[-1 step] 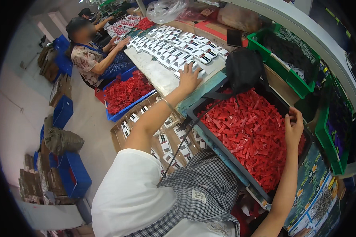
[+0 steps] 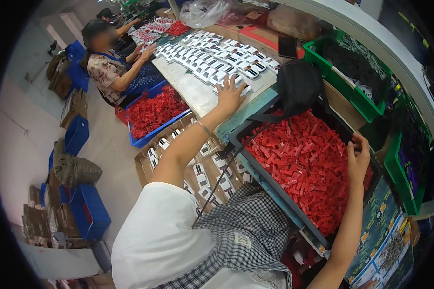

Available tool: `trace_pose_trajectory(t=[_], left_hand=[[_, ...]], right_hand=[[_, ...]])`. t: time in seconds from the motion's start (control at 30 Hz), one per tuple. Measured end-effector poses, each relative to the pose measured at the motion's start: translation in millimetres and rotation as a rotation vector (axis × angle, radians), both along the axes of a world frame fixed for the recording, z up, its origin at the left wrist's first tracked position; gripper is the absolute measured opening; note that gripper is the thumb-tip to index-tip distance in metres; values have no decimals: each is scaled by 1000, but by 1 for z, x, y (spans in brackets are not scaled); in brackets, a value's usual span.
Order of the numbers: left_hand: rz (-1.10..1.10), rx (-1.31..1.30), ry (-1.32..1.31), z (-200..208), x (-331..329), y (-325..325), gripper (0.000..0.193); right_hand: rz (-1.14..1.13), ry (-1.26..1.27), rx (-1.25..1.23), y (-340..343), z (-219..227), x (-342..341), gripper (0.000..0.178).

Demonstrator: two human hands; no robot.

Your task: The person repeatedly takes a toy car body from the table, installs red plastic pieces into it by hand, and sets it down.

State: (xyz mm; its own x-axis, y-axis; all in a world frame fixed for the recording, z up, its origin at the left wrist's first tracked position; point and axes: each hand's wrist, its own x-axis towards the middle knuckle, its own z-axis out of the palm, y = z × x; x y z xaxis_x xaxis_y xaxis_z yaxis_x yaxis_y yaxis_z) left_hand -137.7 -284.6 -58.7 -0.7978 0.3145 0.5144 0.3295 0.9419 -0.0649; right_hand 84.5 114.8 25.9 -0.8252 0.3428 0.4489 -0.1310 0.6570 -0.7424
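Note:
My left hand (image 2: 230,95) lies with its fingers spread on the nearest of the white toy car bodies (image 2: 218,77) at the table's near edge. Several rows of these car bodies, with dark and red markings, cover the table top beyond it. Over the right side of a black tray (image 2: 275,189) is my right hand (image 2: 358,156), its fingers loosely bent and slightly apart, with nothing visible in them. Small red plastic pieces (image 2: 304,164) fill that tray in a heap.
A black bag (image 2: 299,86) overlaps the tray's far corner. Green bins (image 2: 359,98) stand at the right. Below the table's left edge are a cardboard box (image 2: 144,166) of white car bodies and a blue crate (image 2: 142,142) of red parts. A co-worker (image 2: 108,72) sits at the far left.

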Motion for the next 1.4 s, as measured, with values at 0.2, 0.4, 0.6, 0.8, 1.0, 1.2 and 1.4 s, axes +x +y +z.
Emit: trace_pose_trajectory(t=[0.2,0.4,0.6,0.8,1.0,1.2,1.4], left_hand=[[-31,15,-141,3,-9,-9,50],[39,27,-188,6,-44,-27,51],[134,98,-259,19,-58,-16,52],[-679,452,84,96,7,77,38],[-1186,262,-27,103,111,190,41],[-852,153,-309,14,141,282,56],[-866,279,-144,8,142,284,37]], right_hand=[[70,-137,66,-7,13,8,21],[145,-289,465,-11,12,12,28],[195,-375,559,-15,7,14,30],[207,-478,521,0,10,15,15],[105,-356,547,-1,2,10,10],[-25,-343,502,7,-9,5,13],[-76,-350,530,8,-5,5,13]])
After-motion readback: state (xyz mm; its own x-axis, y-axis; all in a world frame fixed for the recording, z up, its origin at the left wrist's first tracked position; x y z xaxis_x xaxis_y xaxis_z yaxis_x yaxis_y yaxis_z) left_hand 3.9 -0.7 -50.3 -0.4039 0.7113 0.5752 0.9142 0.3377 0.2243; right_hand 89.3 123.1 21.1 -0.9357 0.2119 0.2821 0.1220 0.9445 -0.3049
